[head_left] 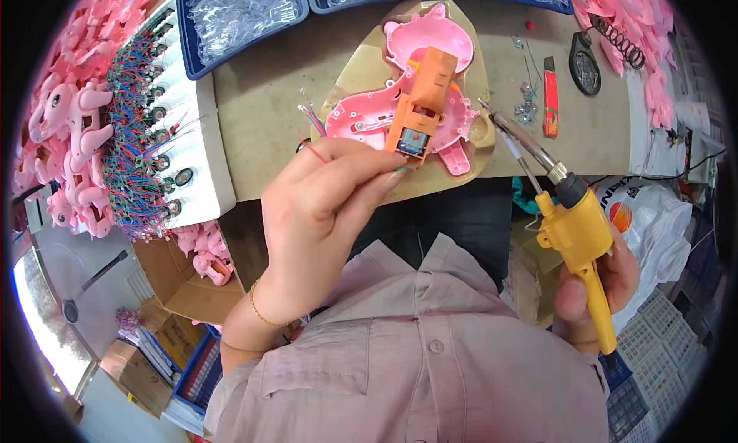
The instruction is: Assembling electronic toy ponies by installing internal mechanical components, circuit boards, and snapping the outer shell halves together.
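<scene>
The orange gearbox housing (434, 78) lies across the pink toy shell (427, 35) on the tan holder (361, 70), at the workbench's (269, 120) near side. It is probably light, stiff and a little slippery, best held by its broad sides; its thin wires look the fragile part (a tug could well part one). It is long and boxy, with a solid far block and an open near bay showing a grey-blue motor (413, 141). The left hand (319, 189) pinches a green wire (405, 167) at the housing's near end; whether it also presses the housing, I cannot tell. The right hand (621, 270) wraps the yellow soldering gun (580, 231), its tip apart from the housing, to the right.
</scene>
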The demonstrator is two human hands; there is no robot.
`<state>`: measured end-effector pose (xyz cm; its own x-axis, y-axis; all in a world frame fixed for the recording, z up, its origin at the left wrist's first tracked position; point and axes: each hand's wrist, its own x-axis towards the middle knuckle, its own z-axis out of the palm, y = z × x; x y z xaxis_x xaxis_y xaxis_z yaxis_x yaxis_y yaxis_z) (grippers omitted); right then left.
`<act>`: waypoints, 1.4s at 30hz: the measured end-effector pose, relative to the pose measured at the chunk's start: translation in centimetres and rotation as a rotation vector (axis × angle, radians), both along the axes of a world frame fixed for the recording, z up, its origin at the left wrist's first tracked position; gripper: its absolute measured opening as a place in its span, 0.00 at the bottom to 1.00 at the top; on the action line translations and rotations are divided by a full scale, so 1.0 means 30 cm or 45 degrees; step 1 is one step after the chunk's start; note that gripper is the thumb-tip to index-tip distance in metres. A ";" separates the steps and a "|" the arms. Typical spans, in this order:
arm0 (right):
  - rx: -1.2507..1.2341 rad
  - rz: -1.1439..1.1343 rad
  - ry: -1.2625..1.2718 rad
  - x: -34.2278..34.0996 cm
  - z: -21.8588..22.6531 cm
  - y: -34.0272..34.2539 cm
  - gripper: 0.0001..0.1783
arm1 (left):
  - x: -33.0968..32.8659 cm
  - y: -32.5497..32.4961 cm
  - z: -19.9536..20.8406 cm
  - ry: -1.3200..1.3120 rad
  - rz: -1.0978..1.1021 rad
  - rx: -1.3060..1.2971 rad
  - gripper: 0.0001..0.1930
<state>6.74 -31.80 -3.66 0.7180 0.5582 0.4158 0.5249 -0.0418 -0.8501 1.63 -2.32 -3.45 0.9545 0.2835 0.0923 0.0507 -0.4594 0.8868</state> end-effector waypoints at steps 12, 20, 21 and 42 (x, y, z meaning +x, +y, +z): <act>0.158 0.169 -0.032 -0.010 -0.047 0.066 0.38 | 0.013 -0.039 -0.052 -0.129 0.040 0.486 0.07; 0.097 0.067 -0.065 -0.026 -0.045 0.098 0.33 | 0.014 -0.045 -0.054 -0.131 0.014 0.506 0.07; 0.112 0.073 -0.049 -0.026 -0.047 0.102 0.33 | 0.012 -0.044 -0.053 -0.126 0.013 0.502 0.07; 0.124 0.213 -0.238 0.001 -0.096 0.071 0.23 | 0.004 -0.051 -0.034 -0.015 -0.003 0.425 0.04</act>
